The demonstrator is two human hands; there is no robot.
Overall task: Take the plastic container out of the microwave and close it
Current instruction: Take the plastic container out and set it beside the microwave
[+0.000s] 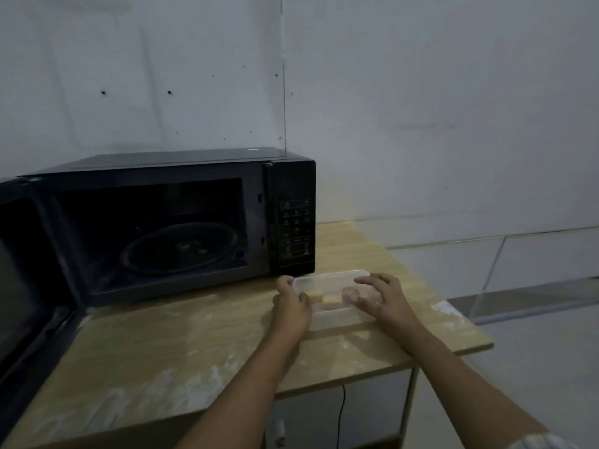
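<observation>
A clear plastic container (330, 283) with pale food pieces inside rests on the wooden table (201, 345), just in front of the microwave's control panel. My left hand (291, 304) grips its left end, fingers curled over the rim. On the container's right part lies my right hand (379, 294), fingers spread over the top. The black microwave (181, 222) stands at the back left with its door (29, 273) swung wide open to the left. Inside it only the glass turntable (181, 247) shows.
The table's right edge lies close to the container, with grey floor beyond. A white wall stands behind the microwave. A black cable (340, 413) hangs under the table. The open door juts out over the table's left front.
</observation>
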